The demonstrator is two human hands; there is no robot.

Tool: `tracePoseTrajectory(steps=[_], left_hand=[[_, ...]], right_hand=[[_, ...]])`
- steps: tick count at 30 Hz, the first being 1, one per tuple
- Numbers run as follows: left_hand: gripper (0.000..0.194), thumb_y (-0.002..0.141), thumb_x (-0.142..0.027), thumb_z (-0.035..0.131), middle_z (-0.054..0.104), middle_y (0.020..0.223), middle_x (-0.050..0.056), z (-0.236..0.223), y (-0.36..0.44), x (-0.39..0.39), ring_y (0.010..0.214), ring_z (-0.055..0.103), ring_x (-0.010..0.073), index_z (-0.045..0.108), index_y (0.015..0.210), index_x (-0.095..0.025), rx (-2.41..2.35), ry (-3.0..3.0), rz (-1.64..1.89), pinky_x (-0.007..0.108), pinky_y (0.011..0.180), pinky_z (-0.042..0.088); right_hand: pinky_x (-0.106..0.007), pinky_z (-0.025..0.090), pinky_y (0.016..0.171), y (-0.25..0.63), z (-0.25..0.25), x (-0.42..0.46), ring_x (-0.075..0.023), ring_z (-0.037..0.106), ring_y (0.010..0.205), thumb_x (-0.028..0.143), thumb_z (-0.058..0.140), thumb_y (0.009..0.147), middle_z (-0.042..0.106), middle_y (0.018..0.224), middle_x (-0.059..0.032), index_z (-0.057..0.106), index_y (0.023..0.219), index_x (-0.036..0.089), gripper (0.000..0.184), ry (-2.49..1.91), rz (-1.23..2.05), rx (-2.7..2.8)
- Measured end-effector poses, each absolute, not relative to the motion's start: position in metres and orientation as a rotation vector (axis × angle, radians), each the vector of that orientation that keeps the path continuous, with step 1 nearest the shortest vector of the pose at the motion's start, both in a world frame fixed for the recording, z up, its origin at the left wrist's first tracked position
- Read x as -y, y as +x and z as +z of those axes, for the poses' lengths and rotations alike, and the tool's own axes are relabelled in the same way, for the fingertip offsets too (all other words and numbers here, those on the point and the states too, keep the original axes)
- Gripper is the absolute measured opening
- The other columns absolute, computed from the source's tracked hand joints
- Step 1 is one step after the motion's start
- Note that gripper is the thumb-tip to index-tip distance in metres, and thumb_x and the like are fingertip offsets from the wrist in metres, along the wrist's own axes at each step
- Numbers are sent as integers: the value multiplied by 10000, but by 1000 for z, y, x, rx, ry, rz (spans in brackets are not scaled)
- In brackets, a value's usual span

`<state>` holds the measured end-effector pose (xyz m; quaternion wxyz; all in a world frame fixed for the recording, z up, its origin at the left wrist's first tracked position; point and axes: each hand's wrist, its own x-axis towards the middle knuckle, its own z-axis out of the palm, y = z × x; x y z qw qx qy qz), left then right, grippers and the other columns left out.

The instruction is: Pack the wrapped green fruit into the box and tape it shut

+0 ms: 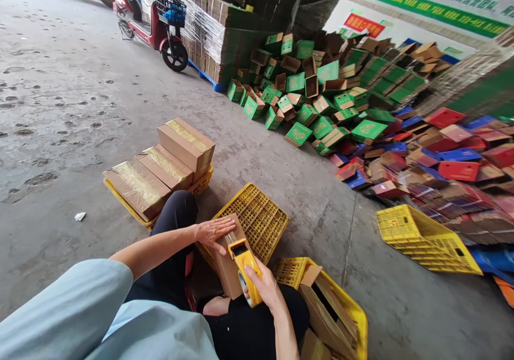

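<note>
A brown cardboard box (227,266) leans in front of me, partly on an upturned yellow crate (257,218). My left hand (212,234) lies flat on the box's upper part, fingers stretched out. In my right hand (265,285) is a yellow tape dispenser (243,266), its head against the box's face near my left fingers. A strip of clear tape seems to show there. The fingers of my right hand wrap round the dispenser's body, partly hidden behind it.
Taped boxes (138,184) sit on a yellow crate at left. Another yellow crate (363,322) at right holds open cartons (327,304). Green boxes (297,82) and red and blue ones (460,170) are heaped beyond. A red scooter (150,25) stands at the back.
</note>
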<state>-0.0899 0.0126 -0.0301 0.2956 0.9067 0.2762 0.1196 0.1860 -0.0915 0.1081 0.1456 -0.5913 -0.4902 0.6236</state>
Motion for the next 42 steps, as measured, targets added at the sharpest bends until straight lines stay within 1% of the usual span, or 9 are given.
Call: tracePoseTrajectory(steps=[4, 10, 16, 21, 26, 28, 33, 37, 42], left_hand=[[1232, 835, -841, 594, 136, 1693, 314, -31, -90, -3, 1590, 157, 442, 203, 1647, -1, -698, 2490, 318, 559, 1303, 146], [1213, 843, -866, 541, 145, 1705, 284, -29, -84, 17, 1585, 178, 447, 202, 1658, -35, -709, 2537, 322, 566, 1290, 189], [1223, 829, -878, 542, 166, 1708, 271, -31, -84, 16, 1591, 175, 439, 213, 1659, -43, -726, 2517, 284, 551, 1294, 170], [1286, 792, -900, 560, 144, 1714, 271, -30, -87, 10, 1591, 165, 448, 176, 1666, -39, -690, 2498, 238, 555, 1290, 175], [1288, 772, -907, 575, 110, 1711, 287, -25, -81, 18, 1581, 157, 483, 199, 1666, -59, -728, 2520, 200, 604, 1272, 178], [1264, 786, -899, 568, 108, 1715, 275, -23, -73, 26, 1586, 157, 470, 196, 1670, -76, -711, 2539, 214, 598, 1278, 161], [1173, 868, -838, 531, 130, 1735, 201, -21, -53, 44, 1606, 170, 382, 90, 1693, -130, -594, 2550, 270, 513, 1305, 130], [1171, 867, -844, 522, 108, 1739, 196, -25, -49, 47, 1609, 156, 380, 95, 1693, -133, -613, 2546, 281, 504, 1309, 116], [1189, 855, -847, 539, 128, 1733, 205, -27, -51, 43, 1606, 171, 383, 144, 1683, -90, -613, 2517, 278, 499, 1311, 131]], right_hand=[[-283, 573, 474, 188, 110, 103, -186, 682, 495, 700, 709, 812, 727, 735, -4, 431, 1566, 191, 951, -1670, 1748, 1408], [-291, 590, 505, 182, 103, 98, -192, 706, 533, 721, 693, 810, 730, 768, -7, 484, 1531, 207, 910, -1704, 1703, 1434], [-307, 594, 513, 186, 103, 104, -226, 726, 559, 696, 712, 812, 733, 741, -17, 494, 1527, 185, 906, -1744, 1736, 1425], [-285, 585, 478, 202, 113, 130, -193, 710, 536, 685, 680, 859, 761, 861, -48, 445, 1562, 198, 887, -1753, 1716, 1348], [-283, 579, 450, 206, 110, 134, -186, 698, 518, 709, 714, 814, 766, 889, -60, 455, 1556, 186, 944, -1772, 1729, 1346], [-278, 578, 449, 205, 108, 133, -182, 693, 514, 697, 707, 825, 764, 882, -59, 447, 1562, 181, 937, -1780, 1715, 1341], [-263, 576, 456, 204, 106, 133, -181, 706, 532, 665, 671, 868, 761, 882, -54, 411, 1588, 192, 900, -1767, 1692, 1385], [-275, 585, 462, 204, 101, 132, -194, 716, 545, 652, 671, 872, 767, 898, -60, 416, 1588, 199, 885, -1790, 1699, 1396], [-313, 602, 459, 217, 95, 144, -210, 706, 525, 682, 685, 839, 754, 852, -51, 412, 1578, 181, 934, -1817, 1737, 1323]])
